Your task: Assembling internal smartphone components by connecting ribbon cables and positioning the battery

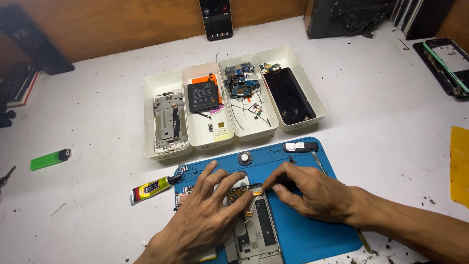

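A: Which step is this, would you say?

B: I'd judge it fine work at the top end of the opened phone frame [256, 230], which lies on the blue repair mat [312, 230]. The left hand [202, 220] lies flat with its fingers spread, pressing the frame down at its upper left corner. The right hand [310, 188] has its fingertips pinched together at the frame's top edge; they seem to close on something thin and dark, though I cannot tell what.

A: And around the frame?

B: A small orange flex ribbon [251, 204] hangs off the frame's top. Left of the frame, a glue tube [151, 188] lies half off the mat. Beyond the frame, a round speaker part [244, 157], then four white trays [166, 154] of phone parts.

A: What would the next move call for?

B: Likely a steady frame and a very light, exact touch at that top edge, so the ribbon isn't torn
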